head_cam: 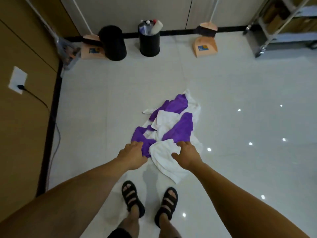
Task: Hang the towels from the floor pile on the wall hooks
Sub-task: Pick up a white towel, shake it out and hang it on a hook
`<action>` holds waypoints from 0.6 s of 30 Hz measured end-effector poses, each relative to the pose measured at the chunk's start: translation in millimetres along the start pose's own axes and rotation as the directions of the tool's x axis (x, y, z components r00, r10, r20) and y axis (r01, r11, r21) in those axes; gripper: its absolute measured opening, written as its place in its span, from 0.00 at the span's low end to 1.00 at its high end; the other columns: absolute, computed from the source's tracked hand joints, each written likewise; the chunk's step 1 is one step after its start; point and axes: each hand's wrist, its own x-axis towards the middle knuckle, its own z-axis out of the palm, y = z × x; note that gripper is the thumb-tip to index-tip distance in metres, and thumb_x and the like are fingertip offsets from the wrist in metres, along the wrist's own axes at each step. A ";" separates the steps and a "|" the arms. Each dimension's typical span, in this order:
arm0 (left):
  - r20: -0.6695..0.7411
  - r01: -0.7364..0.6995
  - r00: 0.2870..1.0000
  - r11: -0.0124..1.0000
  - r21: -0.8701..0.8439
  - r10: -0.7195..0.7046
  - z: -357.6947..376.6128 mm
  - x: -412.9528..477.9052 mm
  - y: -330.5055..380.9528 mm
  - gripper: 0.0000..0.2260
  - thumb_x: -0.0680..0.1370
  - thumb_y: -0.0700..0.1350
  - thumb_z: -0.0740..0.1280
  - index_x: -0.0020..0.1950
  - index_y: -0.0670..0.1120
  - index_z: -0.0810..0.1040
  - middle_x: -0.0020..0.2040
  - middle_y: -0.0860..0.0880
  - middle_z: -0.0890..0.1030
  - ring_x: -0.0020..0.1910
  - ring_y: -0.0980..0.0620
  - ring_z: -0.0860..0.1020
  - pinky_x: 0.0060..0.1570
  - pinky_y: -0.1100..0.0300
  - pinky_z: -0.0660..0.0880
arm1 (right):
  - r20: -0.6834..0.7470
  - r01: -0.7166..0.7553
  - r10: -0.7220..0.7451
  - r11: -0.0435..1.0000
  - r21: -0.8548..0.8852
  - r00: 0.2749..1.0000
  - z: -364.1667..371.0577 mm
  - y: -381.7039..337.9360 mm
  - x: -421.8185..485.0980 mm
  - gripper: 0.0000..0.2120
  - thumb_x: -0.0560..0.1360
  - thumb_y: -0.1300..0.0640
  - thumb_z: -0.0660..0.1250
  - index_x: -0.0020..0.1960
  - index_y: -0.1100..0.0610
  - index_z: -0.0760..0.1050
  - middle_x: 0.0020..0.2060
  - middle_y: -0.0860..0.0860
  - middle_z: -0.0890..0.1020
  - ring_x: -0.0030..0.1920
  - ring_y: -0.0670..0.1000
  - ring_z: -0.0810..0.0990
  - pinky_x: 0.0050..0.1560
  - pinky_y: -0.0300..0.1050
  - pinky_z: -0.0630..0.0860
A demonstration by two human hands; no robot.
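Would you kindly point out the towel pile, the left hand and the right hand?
towel pile (171, 124), head view, white fold mid-pile.
left hand (133, 155), head view, back of hand.
right hand (187, 156), head view, back of hand.

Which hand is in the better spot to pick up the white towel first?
Probably the right hand. It rests on the white towel at the near edge of the pile, fingers spread over it. The left hand is on a purple towel instead.
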 end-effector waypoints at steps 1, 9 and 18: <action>0.020 0.017 1.000 1.000 -0.012 -0.017 17.7 20.2 -6.7 0.27 0.74 0.54 0.64 0.70 0.46 0.65 0.68 0.43 0.68 0.64 0.42 0.70 0.61 0.48 0.70 | 0.026 -0.018 0.017 1.000 0.006 1.000 20.5 9.8 15.8 0.28 0.76 0.46 0.66 0.72 0.54 0.66 0.70 0.54 0.69 0.67 0.56 0.71 0.65 0.49 0.70; 0.107 0.089 0.991 0.996 -0.022 -0.086 191.6 216.9 -68.2 0.27 0.75 0.53 0.64 0.71 0.46 0.63 0.68 0.45 0.68 0.66 0.44 0.68 0.62 0.48 0.69 | 0.132 -0.115 0.117 0.993 -0.025 0.984 220.5 101.1 180.0 0.26 0.77 0.48 0.63 0.72 0.53 0.64 0.68 0.53 0.69 0.67 0.55 0.69 0.61 0.50 0.71; -0.048 0.056 0.997 0.995 -0.080 -0.060 337.2 359.2 -126.6 0.24 0.74 0.49 0.65 0.69 0.44 0.67 0.67 0.44 0.69 0.65 0.43 0.68 0.59 0.50 0.68 | 0.089 -0.056 0.072 0.983 -0.177 0.993 395.8 167.0 322.6 0.24 0.77 0.49 0.64 0.69 0.55 0.66 0.65 0.54 0.69 0.62 0.57 0.70 0.55 0.49 0.73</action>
